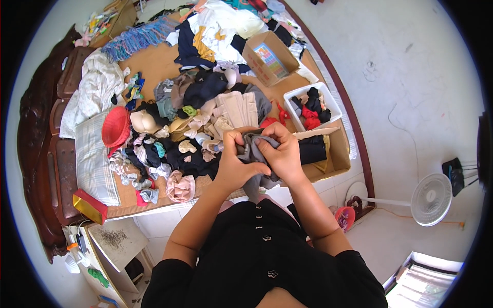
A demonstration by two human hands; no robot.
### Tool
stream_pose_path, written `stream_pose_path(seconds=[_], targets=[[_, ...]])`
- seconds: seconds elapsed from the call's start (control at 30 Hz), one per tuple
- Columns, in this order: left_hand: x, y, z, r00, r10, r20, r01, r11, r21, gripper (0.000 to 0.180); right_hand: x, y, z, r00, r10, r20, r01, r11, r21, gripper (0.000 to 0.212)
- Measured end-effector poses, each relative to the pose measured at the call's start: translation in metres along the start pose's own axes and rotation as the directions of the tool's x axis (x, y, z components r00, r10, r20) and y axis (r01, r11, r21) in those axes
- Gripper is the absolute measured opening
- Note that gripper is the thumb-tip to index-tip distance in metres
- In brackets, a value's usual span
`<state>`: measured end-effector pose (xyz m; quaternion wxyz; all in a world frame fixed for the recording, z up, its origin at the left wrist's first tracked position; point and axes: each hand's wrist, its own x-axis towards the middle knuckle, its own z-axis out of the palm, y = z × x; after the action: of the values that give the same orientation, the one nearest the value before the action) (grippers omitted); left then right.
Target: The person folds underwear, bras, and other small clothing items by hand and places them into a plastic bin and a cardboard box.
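Note:
A piece of grey cloth, bunched up, is held in front of my chest at the bed's near edge. My left hand grips its left side with curled fingers, the thumb stretched across it. On the other side my right hand pinches the cloth between thumb and fingers. Its lower end hangs down between my wrists. What kind of garment it is, I cannot make out. Just beyond my hands lies a beige ribbed garment on a mixed heap of clothes, with a beige bra cup farther left.
A white bin of red and black clothes stands at the right, beside an open cardboard box holding dark cloth. Another box lies farther back. A red basket sits left; a white fan stands off the bed, right.

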<state>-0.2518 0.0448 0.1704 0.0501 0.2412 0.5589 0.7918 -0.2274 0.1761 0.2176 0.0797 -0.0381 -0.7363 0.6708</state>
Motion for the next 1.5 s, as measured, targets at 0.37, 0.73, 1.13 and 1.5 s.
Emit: stream_pose_path(seconds=[0.37,0.73,1.13,1.5], targets=[[0.009,0.021,0.006,0.974,-0.110,-0.200,0.123,0.991,0.057,0.037,-0.009,0.029,-0.028,0.919,-0.325,0.224,0.345,0.937,-0.055,0.112],[0.005,-0.040,0.033,0.911,-0.113,0.398,-0.137,0.825,0.548,0.135,-0.021,0.054,-0.049,0.975,0.184,-0.125,-0.035,0.683,0.730,0.030],[-0.026,-0.196,0.117,0.757,-0.609,0.235,0.437,0.741,0.510,0.044,-0.035,0.146,-0.255,0.672,0.403,-0.621,0.243,0.672,0.699,0.019],[-0.073,-0.348,0.184,0.148,-0.958,-0.244,0.878,0.241,-0.414,0.057,-0.009,0.343,-0.301,0.222,0.737,-0.639,-0.222,0.676,0.703,0.026]])
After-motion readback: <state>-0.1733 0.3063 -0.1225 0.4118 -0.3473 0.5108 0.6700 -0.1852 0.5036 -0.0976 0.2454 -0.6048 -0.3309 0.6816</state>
